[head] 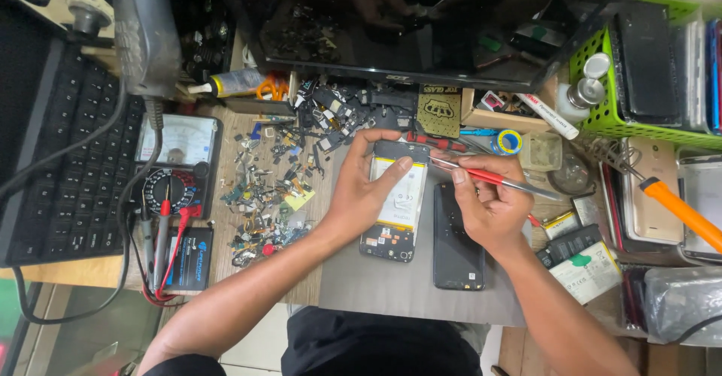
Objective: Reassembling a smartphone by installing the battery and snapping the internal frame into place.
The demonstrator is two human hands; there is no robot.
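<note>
Steadying opened smartphone [395, 199] with my left hand [361, 195], right hand [489, 207] pinching red-handled tweezers [489, 178] at top edge; back cover [456, 237] already off, battery not yet out.

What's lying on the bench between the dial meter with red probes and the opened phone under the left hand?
In the head view, a scattered heap of small loose electronic parts covers the wood between the dial meter and the opened phone.

A: What's on the counter [226, 271]?
B: Grey mat [391, 293] at the front edge, opened phone [396, 203] and black back cover [456, 244] on it.
A: Left side?
B: Multimeter [177, 169], keyboard [64, 165], heap of small parts [267, 188]. Green basket [602, 90] in the far right corner.
</note>
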